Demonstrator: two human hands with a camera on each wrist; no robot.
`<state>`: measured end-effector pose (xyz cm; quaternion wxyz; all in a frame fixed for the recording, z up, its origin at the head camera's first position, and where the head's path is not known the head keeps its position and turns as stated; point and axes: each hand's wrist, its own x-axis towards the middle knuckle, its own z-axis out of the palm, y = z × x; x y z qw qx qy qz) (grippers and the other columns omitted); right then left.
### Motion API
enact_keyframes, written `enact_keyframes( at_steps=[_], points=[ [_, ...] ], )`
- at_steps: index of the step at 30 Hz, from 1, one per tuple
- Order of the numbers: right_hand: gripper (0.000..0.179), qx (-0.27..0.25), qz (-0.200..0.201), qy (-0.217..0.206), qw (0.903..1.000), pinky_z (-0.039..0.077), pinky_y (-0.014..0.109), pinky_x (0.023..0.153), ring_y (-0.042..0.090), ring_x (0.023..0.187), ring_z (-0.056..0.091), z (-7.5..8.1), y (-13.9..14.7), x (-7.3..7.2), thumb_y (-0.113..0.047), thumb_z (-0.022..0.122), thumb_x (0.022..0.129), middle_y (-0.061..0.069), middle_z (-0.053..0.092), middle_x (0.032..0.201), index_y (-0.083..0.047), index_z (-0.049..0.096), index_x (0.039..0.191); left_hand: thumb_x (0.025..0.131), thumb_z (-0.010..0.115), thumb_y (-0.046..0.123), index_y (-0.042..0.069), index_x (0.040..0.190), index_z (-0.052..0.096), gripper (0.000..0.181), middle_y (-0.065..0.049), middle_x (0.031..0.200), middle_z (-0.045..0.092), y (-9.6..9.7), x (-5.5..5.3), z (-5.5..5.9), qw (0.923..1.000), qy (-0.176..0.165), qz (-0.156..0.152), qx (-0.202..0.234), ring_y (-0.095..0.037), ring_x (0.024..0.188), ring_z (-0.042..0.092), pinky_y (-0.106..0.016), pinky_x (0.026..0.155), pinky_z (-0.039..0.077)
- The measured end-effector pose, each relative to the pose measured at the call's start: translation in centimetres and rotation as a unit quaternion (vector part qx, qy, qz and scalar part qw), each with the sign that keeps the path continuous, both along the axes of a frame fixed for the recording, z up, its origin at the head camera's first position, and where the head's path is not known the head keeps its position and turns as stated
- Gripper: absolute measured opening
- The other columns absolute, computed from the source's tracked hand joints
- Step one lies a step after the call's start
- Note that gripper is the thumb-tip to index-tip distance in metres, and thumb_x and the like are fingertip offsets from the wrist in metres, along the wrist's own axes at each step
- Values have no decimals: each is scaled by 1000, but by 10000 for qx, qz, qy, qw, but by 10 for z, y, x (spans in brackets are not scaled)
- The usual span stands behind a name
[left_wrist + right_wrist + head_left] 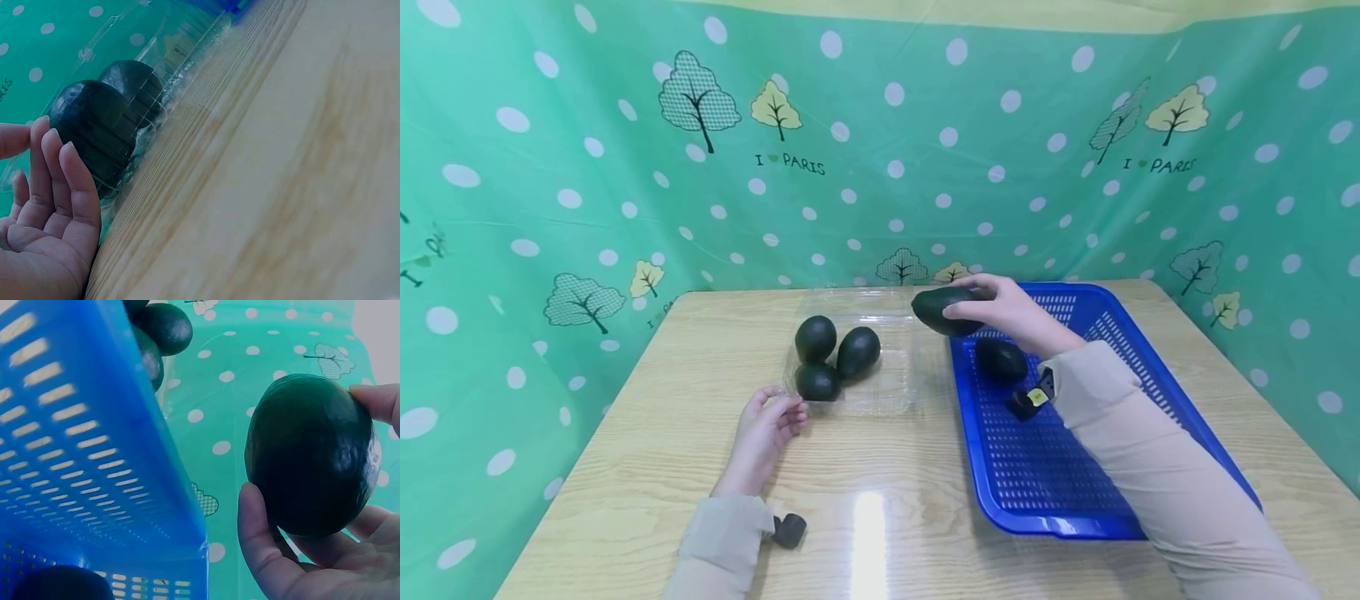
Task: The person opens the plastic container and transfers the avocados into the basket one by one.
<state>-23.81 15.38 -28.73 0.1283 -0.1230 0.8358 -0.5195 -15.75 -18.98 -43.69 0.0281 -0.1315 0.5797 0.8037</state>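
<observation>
Currently, the right hand [1011, 312] has its grip closed around a dark avocado [934, 310], thumb on the near side, the fruit jutting out to the left of the grip and held above the bench [662, 450]. Below this grip and reaching back under the forearm is the blue basket [973, 483], with a second avocado [1000, 362] inside it, just under the hand. Left of the right grip sits a clear plastic container [887, 387]. The left hand [767, 429] pinches that container's near left edge, its other fingers slightly bent. Just beyond the left grip, inside the container, is the nearest avocado [817, 382]; farther from that grip lie a rear avocado [816, 337] and a rightmost avocado [859, 352], all three clustered. Behind both grips hangs a green dotted curtain [850, 200].
</observation>
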Motion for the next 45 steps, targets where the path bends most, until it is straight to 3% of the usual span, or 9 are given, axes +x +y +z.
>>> enact_keyframes(
  at_steps=[7, 15, 35, 45],
  points=[
    [63, 127, -108, -21, 9999, 45, 47, 106, 34, 123, 55, -4, 10, 0, -29, 67, 91, 20, 51, 142, -9, 44, 145, 95, 53, 2, 14, 107, 37, 23, 3, 77, 67, 0, 0, 1, 10000, 24, -21, -9, -10, 77, 66, -22, 74, 57],
    [65, 197, -233, -53, 9995, 40, 52, 110, 34, 125, 51, -7, 22, 1, -33, 68, 91, 18, 47, 146, -10, 42, 146, 95, 54, 2, 14, 108, 37, 24, 3, 78, 67, -1, 1, 1, 9999, 24, -69, -77, -10, 78, 66, -22, 75, 56],
    [72, 426, -530, -11, 9977, 40, 52, 109, 34, 130, 47, -21, 51, -1, -37, 70, 90, 19, 44, 148, -11, 37, 149, 95, 53, 2, 15, 105, 38, 22, 3, 77, 67, 0, 1, 2, 10000, -2, -29, -62, -10, 77, 66, -22, 74, 57],
    [73, 568, -638, 98, 9963, 43, 53, 106, 35, 125, 50, -28, 62, -1, -36, 70, 90, 22, 46, 146, -8, 37, 149, 95, 53, 3, 15, 105, 37, 22, 3, 77, 67, 0, 1, 2, 9999, -31, -17, -109, -10, 77, 66, -22, 74, 57]
  ],
)
